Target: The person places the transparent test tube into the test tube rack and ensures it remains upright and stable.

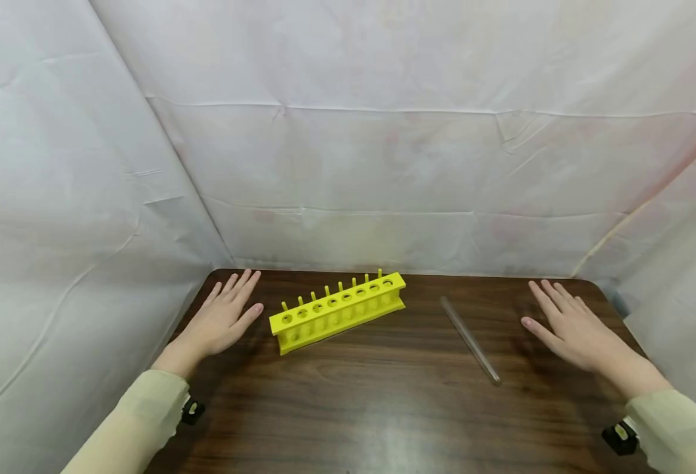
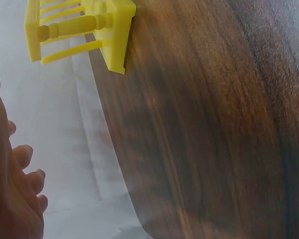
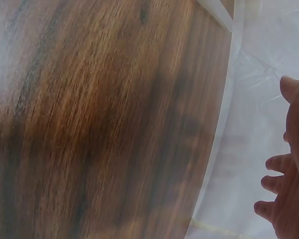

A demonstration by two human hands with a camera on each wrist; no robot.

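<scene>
A yellow test tube rack with a row of round holes and upright pegs stands at a slant on the table. Its end also shows at the top of the left wrist view, where the rack is cut off. To its right lies a clear glass test tube, flat and tilted. My left hand, fingers straight, is held left of the rack and apart from it. On the other side my right hand, fingers also straight, is nearest the tube without touching it. Both hands hold nothing.
The dark wooden table has rounded far corners. White sheeting hangs behind it and along both sides, close to the edges. A small black device sits under the left wrist, another black device under the right.
</scene>
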